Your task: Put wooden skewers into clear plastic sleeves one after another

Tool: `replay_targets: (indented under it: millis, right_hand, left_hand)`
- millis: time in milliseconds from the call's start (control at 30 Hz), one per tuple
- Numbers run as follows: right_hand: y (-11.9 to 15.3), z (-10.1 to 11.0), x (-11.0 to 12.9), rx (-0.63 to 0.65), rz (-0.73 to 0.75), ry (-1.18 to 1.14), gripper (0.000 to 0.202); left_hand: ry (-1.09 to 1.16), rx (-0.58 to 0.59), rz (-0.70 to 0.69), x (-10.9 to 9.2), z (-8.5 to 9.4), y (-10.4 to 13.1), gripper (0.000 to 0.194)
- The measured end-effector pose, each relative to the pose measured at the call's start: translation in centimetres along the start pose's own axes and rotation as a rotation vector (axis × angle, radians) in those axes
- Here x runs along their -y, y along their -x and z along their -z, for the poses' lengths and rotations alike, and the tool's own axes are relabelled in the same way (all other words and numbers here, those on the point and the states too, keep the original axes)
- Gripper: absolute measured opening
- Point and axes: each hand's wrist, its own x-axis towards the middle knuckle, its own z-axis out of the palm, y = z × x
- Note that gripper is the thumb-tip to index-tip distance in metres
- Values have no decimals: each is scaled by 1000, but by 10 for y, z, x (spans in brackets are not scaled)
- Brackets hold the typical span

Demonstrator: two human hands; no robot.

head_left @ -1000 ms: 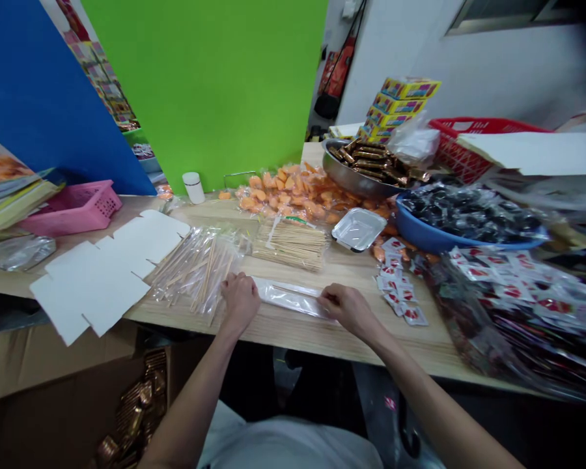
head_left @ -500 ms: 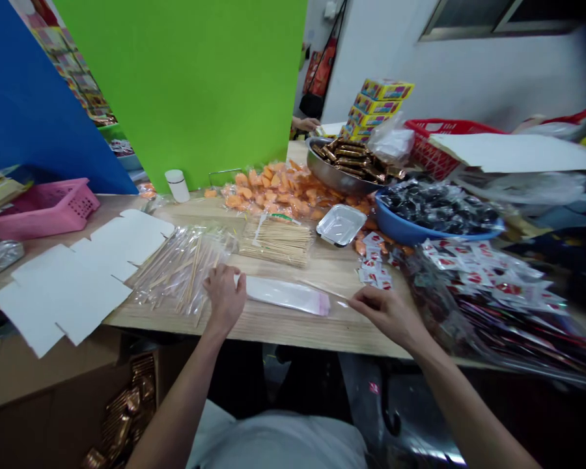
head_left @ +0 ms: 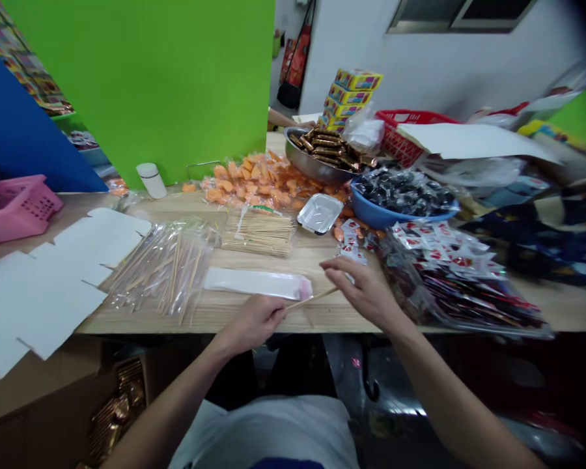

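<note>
You have one thin wooden stick [head_left: 312, 299] between your hands, above the near part of the wooden table [head_left: 339, 316]. Your left hand [head_left: 256, 321] has its fingers closed on the near-left end of it, in a pinch. Your right hand [head_left: 366, 290] is at the other end, fingers stretched out and loosely bent; whether they grip the stick or only touch it, you cannot tell from here. The stick slants, its right end farther from you than its left.

Just beyond your left hand lies a flat clear sleeve [head_left: 249, 283], its pinkish end to the right, close to the stick. To its left is a spread of clear wrappers with sticks [head_left: 163, 273]; on its far side sits a packet of sticks [head_left: 264, 234]. The foil tray [head_left: 320, 213] is right of that packet, and small red-and-white sachets [head_left: 352, 242] lie beyond your right hand.

The step in hand looks to be handling this single stick outside the sleeve. Any next move of it seems to call for a steady left pinch, a light touch from the right fingers, and care over the stick's angle, since it is slender and could roll or catch the sleeve's edge, which no hand appears to be holding down.
</note>
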Motion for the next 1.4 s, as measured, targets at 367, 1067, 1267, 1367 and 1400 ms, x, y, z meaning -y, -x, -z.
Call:
replay_targets:
  millis: [367,1067,1267,1367,1400]
  right_hand:
    - [16,-43,27,177,13,-320,44]
    - [28,-43,30,-3,-75,-375,10]
    - [28,-45,29,-87,204,-49,6]
    - [30,-48,25,-135,322,186,11]
    - [31,-48,25,-143,346,252,12]
  left_hand:
    - [277,-98,6,-11,-14,-4,26]
    - [713,-134,134,-2,-19,4,24]
    - [578,-110,88,-5,-21,1,26]
    - [464,-76,55,-10,-19,2,26]
    - [432,-66,46,-11,-19,2,26]
